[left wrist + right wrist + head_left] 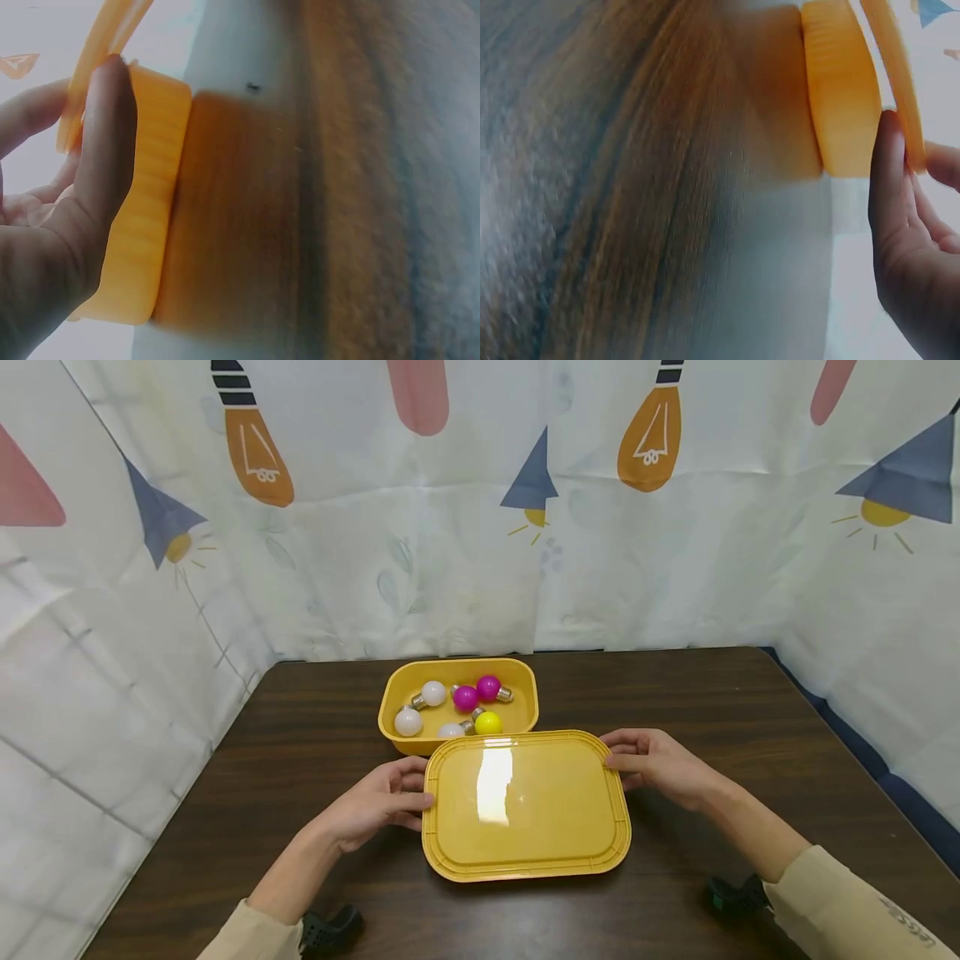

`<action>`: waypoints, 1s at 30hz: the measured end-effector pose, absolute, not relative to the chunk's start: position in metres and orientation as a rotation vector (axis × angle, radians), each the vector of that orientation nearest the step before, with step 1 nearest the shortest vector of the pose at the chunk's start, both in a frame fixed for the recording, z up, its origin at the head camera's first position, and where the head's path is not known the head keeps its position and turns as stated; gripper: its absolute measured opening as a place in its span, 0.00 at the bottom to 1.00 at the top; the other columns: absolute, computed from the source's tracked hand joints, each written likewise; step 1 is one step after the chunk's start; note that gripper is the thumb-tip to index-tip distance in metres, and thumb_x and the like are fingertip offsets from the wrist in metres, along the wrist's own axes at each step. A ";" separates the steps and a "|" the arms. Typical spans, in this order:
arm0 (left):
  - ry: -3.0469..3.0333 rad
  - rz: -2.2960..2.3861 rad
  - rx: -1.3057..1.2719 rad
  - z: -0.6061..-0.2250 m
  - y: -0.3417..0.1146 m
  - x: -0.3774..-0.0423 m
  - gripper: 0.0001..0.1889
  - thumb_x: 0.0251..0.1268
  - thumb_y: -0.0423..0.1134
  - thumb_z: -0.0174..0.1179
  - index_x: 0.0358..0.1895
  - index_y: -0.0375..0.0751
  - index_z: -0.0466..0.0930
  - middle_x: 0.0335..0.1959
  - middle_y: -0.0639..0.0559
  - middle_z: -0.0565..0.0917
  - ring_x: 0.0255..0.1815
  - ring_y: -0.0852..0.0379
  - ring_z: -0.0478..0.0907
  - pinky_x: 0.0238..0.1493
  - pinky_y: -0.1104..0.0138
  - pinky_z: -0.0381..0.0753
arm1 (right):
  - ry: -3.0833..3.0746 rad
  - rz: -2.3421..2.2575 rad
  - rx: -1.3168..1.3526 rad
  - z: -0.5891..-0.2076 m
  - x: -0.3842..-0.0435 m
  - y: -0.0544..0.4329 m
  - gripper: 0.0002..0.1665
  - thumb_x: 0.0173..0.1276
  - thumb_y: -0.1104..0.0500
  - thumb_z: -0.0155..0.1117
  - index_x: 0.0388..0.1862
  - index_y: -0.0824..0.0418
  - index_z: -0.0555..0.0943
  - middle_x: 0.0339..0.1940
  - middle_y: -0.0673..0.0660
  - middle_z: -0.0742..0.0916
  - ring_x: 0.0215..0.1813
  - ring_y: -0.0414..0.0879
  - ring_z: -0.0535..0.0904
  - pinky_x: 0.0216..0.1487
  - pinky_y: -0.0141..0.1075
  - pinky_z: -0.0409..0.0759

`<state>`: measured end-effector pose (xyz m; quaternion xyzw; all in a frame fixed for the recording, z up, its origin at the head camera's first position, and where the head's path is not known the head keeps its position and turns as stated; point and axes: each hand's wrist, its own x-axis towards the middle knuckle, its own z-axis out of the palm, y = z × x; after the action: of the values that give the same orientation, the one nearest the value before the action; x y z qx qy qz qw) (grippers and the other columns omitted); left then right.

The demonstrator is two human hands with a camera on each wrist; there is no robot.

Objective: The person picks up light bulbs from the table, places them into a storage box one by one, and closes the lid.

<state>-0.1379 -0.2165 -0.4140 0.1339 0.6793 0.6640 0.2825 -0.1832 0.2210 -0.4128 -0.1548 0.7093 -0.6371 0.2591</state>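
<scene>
A yellow rectangular lid (555,810) with rounded corners is held level between both hands, above the table in the wrist views. My left hand (382,802) pinches its left edge, thumb on top and fingers below. At the opposite edge my right hand (660,764) pinches it the same way. Just behind the lid stands a yellow plastic box (532,702), its near rim partly covered by the lid. Inside lie several light bulbs: white (408,722), magenta (466,697) and one yellow (488,722). The box's side wall (150,210) shows beyond my left fingers.
The dark wooden table (315,718) reaches back to a white curtain (465,560) printed with lamps and bulbs. Another stretch of white cloth (97,718) runs along the table's left side. Black straps (330,931) sit at both wrists.
</scene>
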 end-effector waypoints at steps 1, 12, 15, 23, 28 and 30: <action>1.814 1.782 0.363 -0.413 -0.217 -0.138 0.27 0.74 0.32 0.63 0.69 0.25 0.64 0.57 0.35 0.81 0.49 0.42 0.86 0.49 0.51 0.86 | 1.926 -1.738 -0.417 -0.412 -0.183 0.221 0.32 0.77 0.63 0.63 0.71 0.79 0.66 0.53 0.62 0.86 0.51 0.51 0.86 0.50 0.46 0.86; 1.812 1.826 0.393 -0.406 -0.223 -0.148 0.29 0.73 0.30 0.62 0.70 0.23 0.62 0.59 0.36 0.79 0.49 0.45 0.85 0.48 0.50 0.86 | 1.871 -1.719 -0.465 -0.406 -0.184 0.218 0.36 0.78 0.62 0.62 0.77 0.73 0.60 0.59 0.65 0.84 0.54 0.55 0.85 0.51 0.51 0.86; 1.815 1.825 0.397 -0.406 -0.226 -0.148 0.30 0.73 0.30 0.62 0.72 0.23 0.60 0.61 0.36 0.79 0.51 0.45 0.85 0.49 0.50 0.86 | 1.849 -1.709 -0.492 -0.408 -0.185 0.219 0.32 0.78 0.64 0.61 0.73 0.75 0.63 0.57 0.64 0.84 0.53 0.55 0.85 0.51 0.50 0.86; 1.849 1.841 0.387 -0.406 -0.228 -0.150 0.31 0.76 0.32 0.60 0.74 0.24 0.59 0.62 0.37 0.79 0.54 0.46 0.84 0.51 0.52 0.85 | 1.832 -1.741 -0.508 -0.410 -0.185 0.218 0.26 0.78 0.64 0.62 0.67 0.75 0.69 0.52 0.64 0.86 0.50 0.55 0.86 0.50 0.50 0.86; 1.899 1.872 0.370 -0.402 -0.225 -0.153 0.31 0.77 0.33 0.60 0.75 0.23 0.59 0.64 0.36 0.78 0.54 0.46 0.84 0.52 0.54 0.85 | 1.809 -1.777 -0.503 -0.409 -0.186 0.219 0.26 0.78 0.64 0.61 0.70 0.74 0.68 0.55 0.63 0.85 0.52 0.56 0.86 0.52 0.51 0.85; 1.904 1.884 0.379 -0.400 -0.225 -0.155 0.31 0.77 0.32 0.59 0.75 0.23 0.58 0.65 0.35 0.77 0.54 0.46 0.84 0.52 0.53 0.85 | 1.803 -1.792 -0.501 -0.408 -0.187 0.218 0.27 0.78 0.64 0.61 0.70 0.74 0.68 0.56 0.63 0.85 0.53 0.56 0.86 0.53 0.52 0.85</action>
<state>-0.1545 -0.2247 -0.4004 0.1369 0.6871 0.6799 0.2167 -0.1870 0.2185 -0.4082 -0.1861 0.6696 -0.6656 0.2720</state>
